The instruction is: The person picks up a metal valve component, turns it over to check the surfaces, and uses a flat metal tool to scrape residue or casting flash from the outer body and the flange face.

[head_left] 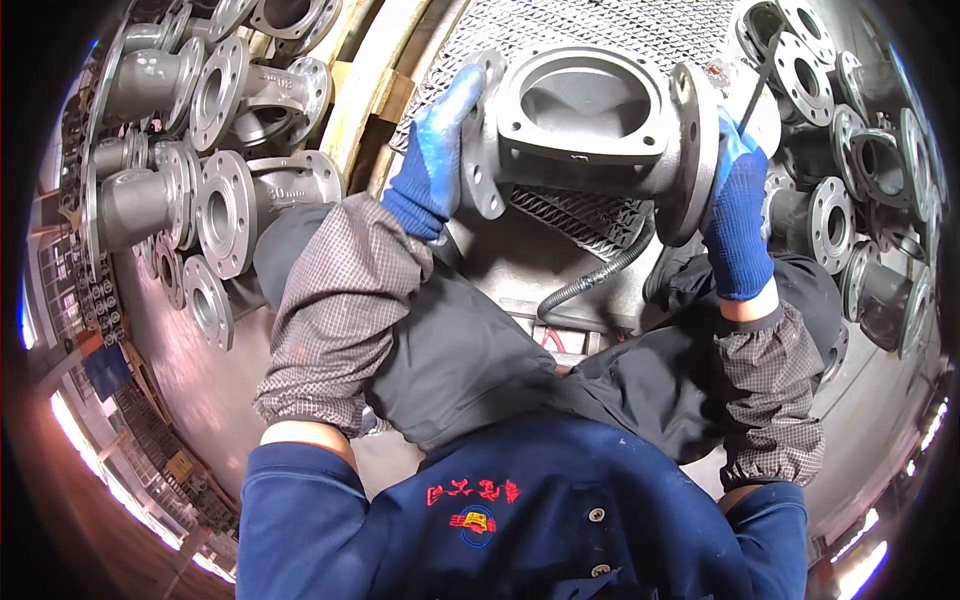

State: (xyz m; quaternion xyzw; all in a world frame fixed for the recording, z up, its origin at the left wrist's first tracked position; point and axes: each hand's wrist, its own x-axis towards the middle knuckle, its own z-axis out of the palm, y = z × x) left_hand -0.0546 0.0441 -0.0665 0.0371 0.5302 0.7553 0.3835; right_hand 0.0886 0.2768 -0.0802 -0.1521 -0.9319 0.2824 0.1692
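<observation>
Grey cast valve body [590, 172], upper centre of frame, round opening up; can't tell if it touches the mesh surface [590, 25]. Gloved left hand [432, 150] grips the left end flange [484, 185], gloved right hand [738, 205] the right end flange [692, 150]. For a good hold: load both hands evenly, keep flanges level, wrists straight. Casting looks heavy, so fingers shouldn't get under flange edges. Mind the black corrugated hose [600, 280] just below.
</observation>
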